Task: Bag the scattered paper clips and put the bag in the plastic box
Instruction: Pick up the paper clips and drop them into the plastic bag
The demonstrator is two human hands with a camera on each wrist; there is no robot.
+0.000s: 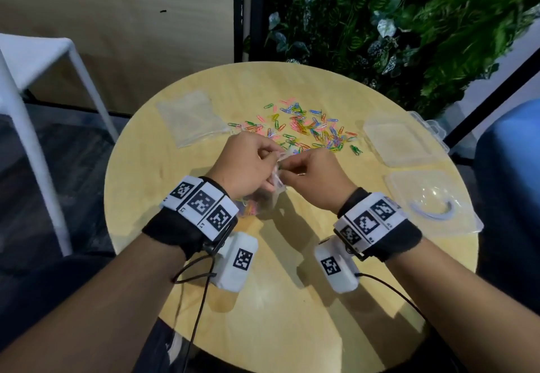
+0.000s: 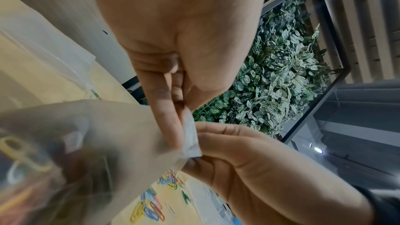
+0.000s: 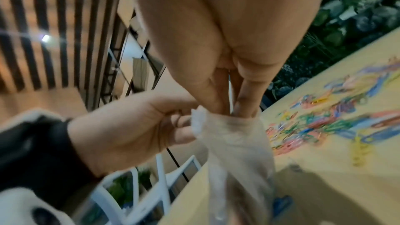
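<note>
A clear plastic bag (image 1: 264, 201) with several coloured paper clips in it hangs between my hands above the round wooden table (image 1: 292, 299). My left hand (image 1: 271, 153) pinches one side of the bag's mouth. My right hand (image 1: 287, 165) pinches the other side. The left wrist view has the bag (image 2: 97, 134) close up, its top edge held by my left fingers (image 2: 166, 126) and my right hand (image 2: 216, 153). Seen from the right wrist, my right fingertips (image 3: 218, 105) sit at the bag's mouth (image 3: 233, 126). Many loose paper clips (image 1: 306, 127) lie scattered just beyond my hands.
A clear plastic box (image 1: 400, 139) stands at the table's right side, with a clear lid-like piece (image 1: 432, 200) nearer me. A stack of empty clear bags (image 1: 190, 115) lies at the far left. A white stool (image 1: 35, 60) stands left of the table, and a plant wall (image 1: 409, 22) is behind.
</note>
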